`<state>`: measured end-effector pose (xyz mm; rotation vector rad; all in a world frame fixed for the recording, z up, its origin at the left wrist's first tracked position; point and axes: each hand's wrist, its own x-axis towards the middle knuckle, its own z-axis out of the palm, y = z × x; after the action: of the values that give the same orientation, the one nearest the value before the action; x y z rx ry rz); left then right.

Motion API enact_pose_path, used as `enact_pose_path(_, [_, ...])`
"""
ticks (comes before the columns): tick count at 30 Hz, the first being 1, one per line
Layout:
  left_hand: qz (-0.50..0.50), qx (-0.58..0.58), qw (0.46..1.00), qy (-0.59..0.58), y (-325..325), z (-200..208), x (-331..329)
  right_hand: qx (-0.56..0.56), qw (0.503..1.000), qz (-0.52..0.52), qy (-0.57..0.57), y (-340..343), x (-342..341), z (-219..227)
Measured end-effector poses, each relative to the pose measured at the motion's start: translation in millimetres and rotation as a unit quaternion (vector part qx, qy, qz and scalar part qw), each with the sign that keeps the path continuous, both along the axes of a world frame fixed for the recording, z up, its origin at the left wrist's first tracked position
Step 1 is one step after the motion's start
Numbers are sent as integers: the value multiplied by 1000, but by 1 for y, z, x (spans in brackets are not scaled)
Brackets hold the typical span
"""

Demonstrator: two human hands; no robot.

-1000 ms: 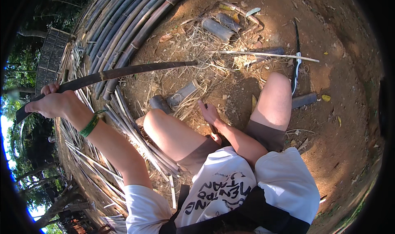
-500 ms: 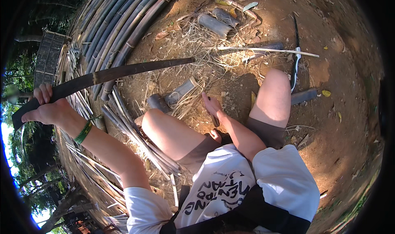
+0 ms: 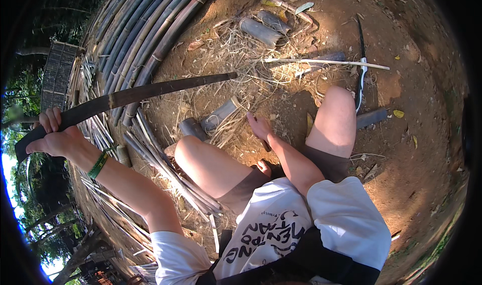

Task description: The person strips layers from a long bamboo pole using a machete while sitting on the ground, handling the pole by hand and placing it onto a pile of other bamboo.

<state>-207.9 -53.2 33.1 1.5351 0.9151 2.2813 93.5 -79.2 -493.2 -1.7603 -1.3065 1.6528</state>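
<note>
A long, dark split-bamboo slat [image 3: 135, 95] stretches from the far left toward the middle, held up at a slant. My left hand [image 3: 60, 137] is closed around its left end, fingers over the top edge and thumb along the lower side. The slat's narrower tip reaches over the fibre-strewn ground. Between my knees, my right hand [image 3: 260, 128] is closed on a short dark-handled tool [image 3: 265, 145]. Most of that tool is hidden by the hand, so its working end cannot be made out.
Thick bamboo poles [image 3: 165, 41] lie stacked at the upper left, with thin split strips [image 3: 170, 167] beside my left knee. Cut bamboo pieces [image 3: 260, 31] and fibre shavings [image 3: 241, 64] litter the ground ahead. A long dark blade with a white handle [image 3: 362, 72] lies right.
The slat has turned slightly, its middle sitting a little lower and further left. My left hand has shifted very slightly left with it; my right hand stays almost in place.
</note>
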Motion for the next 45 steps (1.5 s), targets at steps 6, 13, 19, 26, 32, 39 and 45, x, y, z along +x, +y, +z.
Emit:
enact_pose_path(6, [96, -25, 995, -7, 3, 2, 32, -4, 999, 46, 10, 5, 2, 13])
enact_pose_path(13, [152, -34, 986, -54, 5, 2, 37, 36, 999, 33, 25, -9, 11, 15])
enact_pose_path(19, [176, -24, 981, -75, 4, 2, 26, 43, 999, 27, -4, -4, 7, 1])
enact_pose_path(26, [202, -20, 976, -84, 11, 6, 33, 20, 1000, -1, 5, 0, 2, -11])
enact_pose_path(32, [200, -20, 974, -102, 6, 4, 26, -4, 1000, 2, 25, -4, 6, 2])
enact_pose_path(39, [226, -26, 967, -111, 9, 2, 24, 18, 998, 16, 66, 1, -10, -9])
enact_pose_path(45, [268, -22, 954, -131, 6, 0, 38, -49, 998, 22, 43, 2, -2, 7])
